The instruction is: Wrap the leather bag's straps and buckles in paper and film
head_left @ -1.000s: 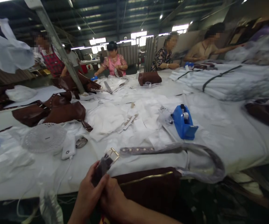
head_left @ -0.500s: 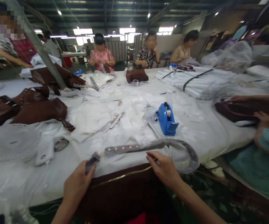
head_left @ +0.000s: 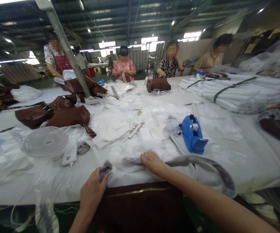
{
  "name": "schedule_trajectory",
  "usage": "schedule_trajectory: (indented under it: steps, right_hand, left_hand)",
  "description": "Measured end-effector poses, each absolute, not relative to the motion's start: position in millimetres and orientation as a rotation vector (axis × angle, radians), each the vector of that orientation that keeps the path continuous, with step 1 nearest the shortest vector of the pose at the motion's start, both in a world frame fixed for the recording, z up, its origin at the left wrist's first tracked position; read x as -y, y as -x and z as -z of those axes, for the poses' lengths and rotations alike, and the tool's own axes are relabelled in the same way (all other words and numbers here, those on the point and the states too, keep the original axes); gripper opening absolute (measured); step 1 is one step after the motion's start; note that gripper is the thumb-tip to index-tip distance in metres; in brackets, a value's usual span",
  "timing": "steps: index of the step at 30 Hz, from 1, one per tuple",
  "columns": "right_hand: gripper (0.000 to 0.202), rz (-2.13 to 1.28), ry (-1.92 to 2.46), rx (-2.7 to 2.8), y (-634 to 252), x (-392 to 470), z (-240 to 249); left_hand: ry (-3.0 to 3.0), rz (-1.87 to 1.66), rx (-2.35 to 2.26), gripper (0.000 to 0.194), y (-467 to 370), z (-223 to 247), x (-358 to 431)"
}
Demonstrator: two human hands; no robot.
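Note:
My left hand (head_left: 92, 186) is closed round a dark, plastic-wrapped strap piece (head_left: 105, 169), holding it just above the table edge. My right hand (head_left: 152, 162) reaches across to a long bag strap (head_left: 217, 166) in clear plastic, fingers closed over it near its left end. From there the strap runs right and curls toward the front edge. Below both hands, in front of me, is a dark brown bag (head_left: 140, 204) with a gold zipper along its top. Whether the left-hand piece joins the bag or the strap cannot be made out.
A blue tape dispenser (head_left: 193, 134) stands right of centre. At left are a white fan (head_left: 46, 142), a white device with a cable (head_left: 70, 156) and brown bags (head_left: 68, 115). Bundled white rolls (head_left: 237, 92) lie at back right. Several people work around the table.
My right hand has moved left and forward from the bag's edge onto the strap. My left hand keeps its hold. The view has shifted left, so the scene sits further right.

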State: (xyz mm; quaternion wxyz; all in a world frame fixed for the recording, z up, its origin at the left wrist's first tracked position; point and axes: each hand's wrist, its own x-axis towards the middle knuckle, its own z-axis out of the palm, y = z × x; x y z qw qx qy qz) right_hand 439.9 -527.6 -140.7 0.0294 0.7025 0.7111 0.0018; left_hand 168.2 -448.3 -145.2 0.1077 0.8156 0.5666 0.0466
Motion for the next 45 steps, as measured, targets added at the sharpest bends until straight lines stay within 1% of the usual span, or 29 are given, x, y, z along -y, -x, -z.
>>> schedule_trajectory:
  steps: [4, 10, 12, 14, 17, 20, 22, 25, 26, 27, 30, 31, 32, 34, 36, 38, 39, 41, 42, 43, 45]
  right_hand:
    - [0.022, -0.083, -2.188, -2.155, -454, 528, 125]
    - [0.026, -0.307, -2.304, -2.041, -481, 551, 67]
    - [0.025, -0.396, -2.313, -1.997, -491, 567, 45]
    - [0.025, -0.473, -2.317, -1.948, -501, 587, 25]
    - [0.024, -0.606, -2.264, -1.886, -508, 621, 0]
    - [0.023, -0.694, -2.140, -1.865, -499, 648, -21]
    - [0.024, -0.709, -2.090, -1.875, -485, 659, -35]
    - [0.022, -0.723, -2.115, -1.952, -464, 667, -63]
    - [0.021, -0.712, -2.169, -1.996, -458, 670, -73]
    - [0.021, -0.691, -2.255, -2.044, -454, 673, -83]
    - [0.014, -0.566, -2.696, -2.119, -444, 685, -101]
    - [0.018, -0.470, -2.871, -2.128, -440, 688, -101]
    - [0.028, -0.317, -3.035, -2.138, -435, 690, -96]
    - [0.048, 0.213, -3.279, -2.171, -419, 691, -78]
    - [0.060, 0.910, -3.416, -2.110, -401, 686, -54]
    - [0.060, 1.428, -3.626, -1.921, -385, 680, -33]
    - [0.057, 1.595, -3.725, -1.808, -380, 677, -26]
    - [0.051, 1.723, -3.872, -1.644, -379, 673, -19]
    - [0.048, 1.680, -3.902, -1.636, -382, 674, -19]
    - [0.045, 1.567, -3.900, -1.689, -387, 675, -20]
    - [0.039, 1.181, -3.808, -1.877, -402, 681, -24]
  left_hand:
    - [-2.345, -0.125, -1.665, 0.042, -169, 142, 443]
    - [-2.420, -0.127, -1.518, 0.041, -177, 154, 441]
    - [-2.488, -0.207, -1.458, 0.042, -177, 158, 440]
    - [-2.559, -0.415, -1.379, 0.044, -179, 152, 435]
    - [-2.563, -0.833, -1.133, 0.043, -194, 112, 431]
    - [-2.479, -1.073, -0.784, 0.047, -230, 42, 444]
    - [-2.448, -1.047, -0.488, 0.052, -262, -7, 467]
    - [-2.359, -0.768, -0.094, 0.069, -308, -60, 508]
    - [-2.294, -0.691, -0.031, 0.068, -319, -71, 520]
    - [-2.176, -0.660, -0.001, 0.062, -329, -79, 530]
    - [-1.590, -0.726, -0.023, 0.045, -342, -93, 544]
    - [-1.364, -0.757, -0.046, 0.044, -343, -96, 545]
    - [-1.157, -0.774, -0.071, 0.044, -342, -97, 546]
    - [-0.832, -0.772, -0.120, 0.043, -340, -98, 550]
    - [-0.617, -0.787, -0.162, 0.042, -339, -92, 557]
    - [-0.501, -0.859, -0.189, 0.040, -341, -81, 567]
    - [-0.479, -0.903, -0.200, 0.040, -343, -74, 570]
    - [-0.527, -0.968, -0.217, 0.042, -344, -59, 573]
    - [-0.619, -0.980, -0.213, 0.043, -343, -53, 572]
    - [-0.774, -0.982, -0.195, 0.044, -340, -48, 568]
    - [-1.256, -0.970, -0.115, 0.045, -330, -45, 555]
